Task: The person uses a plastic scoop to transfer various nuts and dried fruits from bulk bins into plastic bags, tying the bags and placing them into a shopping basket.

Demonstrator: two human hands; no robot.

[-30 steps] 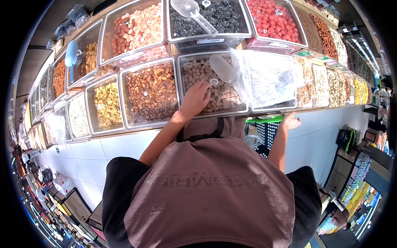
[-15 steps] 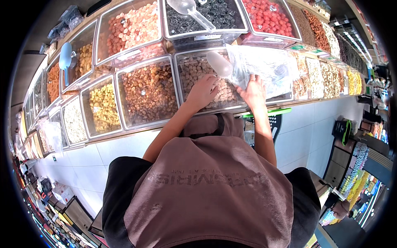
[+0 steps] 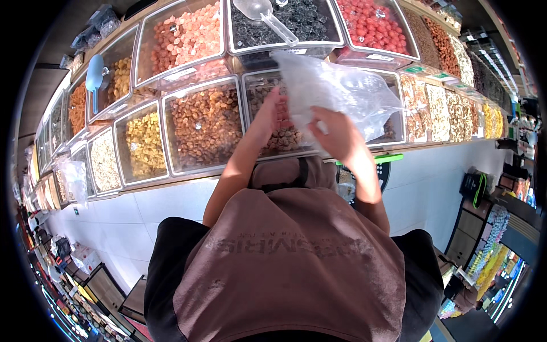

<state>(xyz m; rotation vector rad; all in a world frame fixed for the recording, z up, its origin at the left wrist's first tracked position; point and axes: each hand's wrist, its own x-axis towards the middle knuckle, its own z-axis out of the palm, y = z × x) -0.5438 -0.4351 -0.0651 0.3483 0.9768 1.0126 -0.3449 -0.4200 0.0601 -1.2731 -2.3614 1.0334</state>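
Observation:
A clear plastic bag (image 3: pixel 359 94) hangs crumpled over a bin of brown dried pieces (image 3: pixel 285 141), its upper left corner raised. At the bag's left edge, my left hand (image 3: pixel 268 118) has its fingers curled on the film, with the fingertips partly hidden and blurred. My right hand (image 3: pixel 340 137) pinches the near side of the bag between thumb and fingers. The bag covers much of the bin beneath it. A white scoop seen there earlier is hidden now.
Bins of raisins (image 3: pixel 206 125) and yellow dried cubes (image 3: pixel 145 145) adjoin on the left. Behind stand bins of pink pieces (image 3: pixel 185 37), dark fruit with a clear scoop (image 3: pixel 268 20), and red fruit (image 3: pixel 373 25). A green-handled basket (image 3: pixel 387 158) is below the counter edge.
The bag has been lifted off the bins and pulled left, now covering the white scoop. My right hand has turned inward and closed on the bag; my left hand has moved slightly up and left.

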